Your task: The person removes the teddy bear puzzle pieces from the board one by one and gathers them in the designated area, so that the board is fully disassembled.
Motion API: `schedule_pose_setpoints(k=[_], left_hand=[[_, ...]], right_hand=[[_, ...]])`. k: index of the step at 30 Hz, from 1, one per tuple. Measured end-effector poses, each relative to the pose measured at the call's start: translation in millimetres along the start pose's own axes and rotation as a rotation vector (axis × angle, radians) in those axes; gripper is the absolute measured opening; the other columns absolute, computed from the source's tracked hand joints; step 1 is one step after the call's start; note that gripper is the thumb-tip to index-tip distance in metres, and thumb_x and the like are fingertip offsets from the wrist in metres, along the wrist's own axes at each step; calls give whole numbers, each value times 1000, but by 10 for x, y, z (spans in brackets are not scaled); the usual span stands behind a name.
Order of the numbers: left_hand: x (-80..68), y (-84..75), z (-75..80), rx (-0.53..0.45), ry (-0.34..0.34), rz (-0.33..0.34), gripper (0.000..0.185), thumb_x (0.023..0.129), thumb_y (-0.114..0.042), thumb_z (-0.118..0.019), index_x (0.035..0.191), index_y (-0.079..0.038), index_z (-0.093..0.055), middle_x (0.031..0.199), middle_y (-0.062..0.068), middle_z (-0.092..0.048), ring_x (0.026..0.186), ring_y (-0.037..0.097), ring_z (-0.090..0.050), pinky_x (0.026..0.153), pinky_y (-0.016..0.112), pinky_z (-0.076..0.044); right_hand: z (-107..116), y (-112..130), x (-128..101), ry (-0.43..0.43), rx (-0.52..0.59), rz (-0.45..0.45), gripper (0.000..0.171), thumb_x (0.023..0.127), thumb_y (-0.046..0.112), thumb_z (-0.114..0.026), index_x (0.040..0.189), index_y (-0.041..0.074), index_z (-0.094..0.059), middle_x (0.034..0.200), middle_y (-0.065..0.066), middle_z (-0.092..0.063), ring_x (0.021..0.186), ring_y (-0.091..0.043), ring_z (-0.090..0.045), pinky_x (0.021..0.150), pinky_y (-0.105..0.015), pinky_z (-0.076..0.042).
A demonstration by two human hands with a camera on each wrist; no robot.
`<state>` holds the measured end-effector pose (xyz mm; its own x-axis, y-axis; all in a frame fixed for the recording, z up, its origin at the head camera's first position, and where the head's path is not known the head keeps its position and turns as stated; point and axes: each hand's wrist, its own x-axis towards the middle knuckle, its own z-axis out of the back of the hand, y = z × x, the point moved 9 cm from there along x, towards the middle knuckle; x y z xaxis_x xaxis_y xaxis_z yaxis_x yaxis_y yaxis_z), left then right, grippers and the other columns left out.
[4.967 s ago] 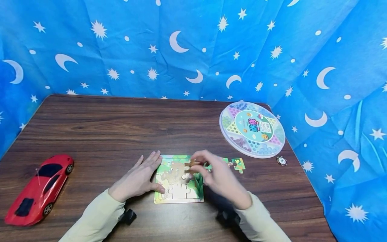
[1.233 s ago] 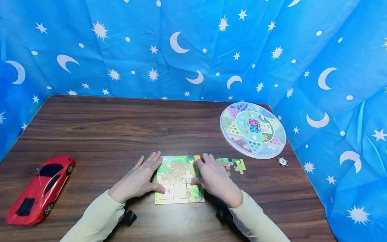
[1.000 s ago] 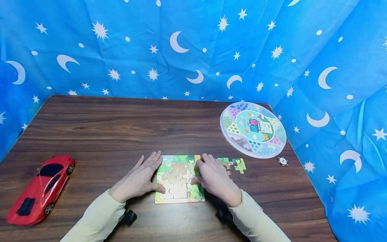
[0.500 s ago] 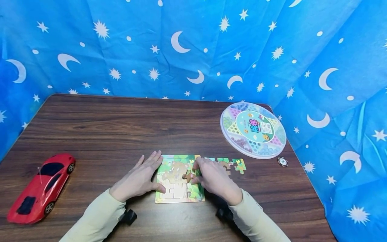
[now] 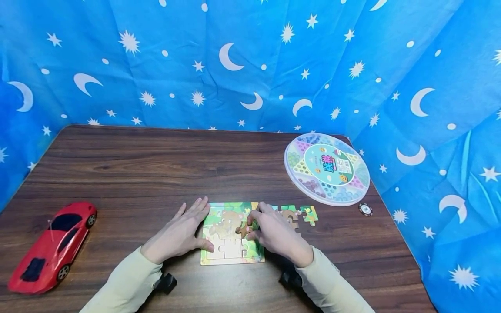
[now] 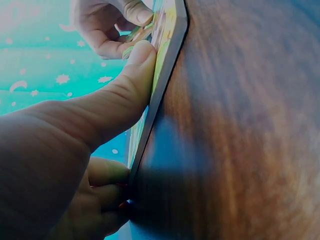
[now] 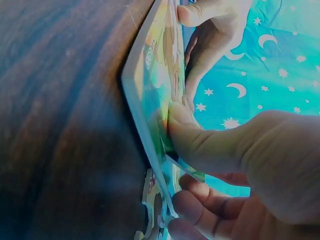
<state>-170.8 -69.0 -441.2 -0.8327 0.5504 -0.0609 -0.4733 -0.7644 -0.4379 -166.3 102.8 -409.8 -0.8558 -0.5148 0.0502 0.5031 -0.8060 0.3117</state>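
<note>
A jigsaw puzzle board (image 5: 232, 261) with a bear picture lies flat on the table in the head view. My left hand (image 5: 176, 232) rests along its left side, fingers stretched toward the far corner and thumb on the near left part. In the left wrist view, that thumb (image 6: 127, 82) presses on the board's face. My right hand (image 5: 275, 230) pinches a brown puzzle piece (image 5: 243, 229) over the board's right half. The piece is tilted, and fingers partly cover it. In the right wrist view, the right thumb (image 7: 187, 132) is against the piece, close to the board.
Several loose puzzle pieces (image 5: 309, 214) lie right of the board, some partly hidden by the right hand. A round Chinese checkers box (image 5: 328, 167) and a poker chip (image 5: 365, 209) are farther right. A red toy car (image 5: 55, 245) stands at left. A blue star-patterned cloth (image 5: 250, 65) hangs behind.
Five seconds ago the right hand held a brown piece above the board. About a second ago it pressed at the board's right side; since then the piece has tilted up between its fingers. The left hand stays put.
</note>
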Motion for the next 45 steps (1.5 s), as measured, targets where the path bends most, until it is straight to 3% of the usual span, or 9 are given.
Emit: schedule_pose_setpoints(k=[5,8,13,18,25,31,35,41,45], left_hand=[[-3,-6,6,-3,-2,-1,111,70,-61,-73,148,7,-31,158,20,-20,146,33,-15,115,58,-11],[1,-4,-2,-5,0,1,111,70,-61,-73,148,7,-31,158,19,-20,146,33,-15,116,58,-11],[6,-4,-8,-8,-1,2,112,69,-62,-73,148,6,-31,158,19,-19,146,33,-15,115,59,-10],[5,-4,-3,-8,-4,-2,112,69,-62,-73,148,6,-31,158,19,-20,146,33,-15,115,59,-11],[2,-12,16,-8,-15,-16,110,71,-61,-73,148,7,-32,157,20,-21,146,33,-17,115,59,-12],[-6,-13,21,2,-16,-19,110,71,-62,-72,147,7,-32,157,21,-22,146,34,-18,115,59,-12],[-10,-9,22,3,-12,-12,110,71,-61,-73,147,7,-33,157,21,-22,146,34,-17,115,59,-12],[-3,-14,11,2,-8,-11,110,71,-61,-73,148,7,-32,157,20,-21,146,33,-16,115,59,-12],[4,-22,10,8,-8,-17,110,71,-61,-72,148,6,-31,157,20,-21,146,33,-16,115,59,-12]], right_hand=[[-13,-16,-12,24,66,-10,34,79,30,-81,105,13,-67,92,2,-57,82,-14,-57,67,-34,-49],[-11,-15,-11,19,75,7,37,80,30,-79,110,12,-68,93,2,-58,79,-13,-57,64,-32,-48],[28,0,-4,-55,24,44,27,84,35,-74,101,14,-74,82,4,-54,61,-7,-47,49,-23,-39],[27,-6,-2,-83,56,37,22,85,33,-73,96,14,-73,82,5,-54,61,-5,-49,51,-23,-43],[-7,13,-14,-13,175,48,9,90,23,-69,89,18,-62,81,10,-53,64,-6,-45,57,-22,-42],[-33,-2,-23,18,220,43,11,94,19,-64,88,18,-55,71,11,-47,58,-5,-38,53,-22,-36],[-50,-9,-25,29,227,37,10,95,20,-62,89,17,-54,66,11,-46,54,-4,-37,52,-21,-36],[-62,21,-18,33,218,62,8,93,19,-66,99,17,-61,79,12,-57,59,-3,-45,56,-22,-42],[-63,37,-21,31,184,72,7,94,19,-65,96,18,-58,75,12,-53,59,-4,-44,55,-22,-40]])
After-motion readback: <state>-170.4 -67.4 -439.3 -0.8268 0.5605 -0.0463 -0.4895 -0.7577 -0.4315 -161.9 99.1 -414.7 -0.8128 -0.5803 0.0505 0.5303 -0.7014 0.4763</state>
